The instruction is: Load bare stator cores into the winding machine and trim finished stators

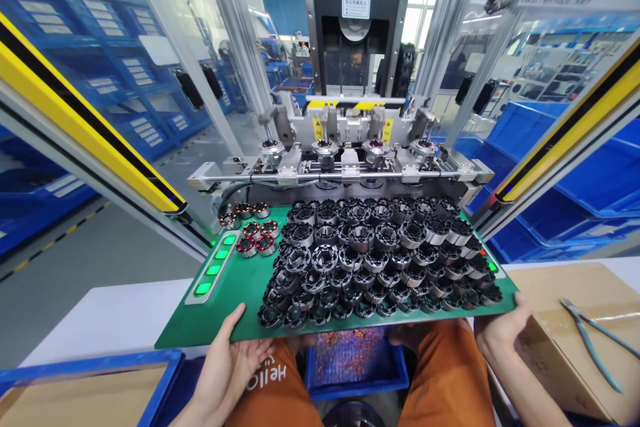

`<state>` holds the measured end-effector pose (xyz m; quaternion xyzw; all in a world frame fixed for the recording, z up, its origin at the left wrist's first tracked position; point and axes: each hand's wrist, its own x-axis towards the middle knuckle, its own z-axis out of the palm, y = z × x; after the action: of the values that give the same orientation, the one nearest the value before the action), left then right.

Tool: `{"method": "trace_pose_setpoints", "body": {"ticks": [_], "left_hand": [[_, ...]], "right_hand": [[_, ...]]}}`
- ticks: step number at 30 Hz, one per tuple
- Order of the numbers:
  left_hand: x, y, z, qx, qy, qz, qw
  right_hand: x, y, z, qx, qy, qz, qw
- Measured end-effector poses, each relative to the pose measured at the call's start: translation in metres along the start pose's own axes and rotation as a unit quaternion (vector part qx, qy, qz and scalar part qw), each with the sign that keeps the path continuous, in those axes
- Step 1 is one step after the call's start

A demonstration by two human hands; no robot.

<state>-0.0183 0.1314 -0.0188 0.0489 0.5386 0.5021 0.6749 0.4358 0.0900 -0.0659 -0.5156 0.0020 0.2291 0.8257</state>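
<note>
My left hand (pixel 231 355) grips the near edge of a green work panel (pixel 220 307), thumb on top and fingers underneath. My right hand (pixel 503 327) holds the panel's near right corner the same way. Several black ring-shaped motor stators (pixel 370 257) lie packed in rows across the panel. A small group of stators with copper windings (pixel 253 230) sits at its far left. Behind them a machine fixture (pixel 345 153) carries a row of wound stators on posts.
Lit green buttons (pixel 215 267) run along the panel's left side. A blue bin (pixel 357 360) with reddish scraps sits between my knees. Pliers (pixel 593 340) lie on a cardboard box at right. Yellow light-curtain bars (pixel 85 120) flank the machine. Blue crates stand at right.
</note>
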Motion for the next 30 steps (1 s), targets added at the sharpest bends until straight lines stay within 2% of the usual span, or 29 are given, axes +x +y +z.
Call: {"method": "trace_pose_setpoints", "body": {"ticks": [12,20,26,30], "left_hand": [[0.0018,-0.001,-0.0003,0.0,-0.005,-0.005,1.0],[-0.0028,0.0006,0.0049,0.01,0.031,0.002,0.999],[0.0012,0.0,-0.0023,0.012,-0.002,-0.003,1.0],[-0.0007,0.0011,0.0007,0.005,0.018,-0.003,1.0]], "right_hand": [[-0.0025,-0.0003,0.0027,0.007,0.001,-0.003,1.0],[-0.0009,0.0012,0.0029,0.017,0.002,-0.017,1.0],[0.0008,0.0023,0.0013,0.014,0.008,-0.009,1.0],[0.0019,0.0026,0.0015,0.017,0.013,-0.014,1.0]]}}
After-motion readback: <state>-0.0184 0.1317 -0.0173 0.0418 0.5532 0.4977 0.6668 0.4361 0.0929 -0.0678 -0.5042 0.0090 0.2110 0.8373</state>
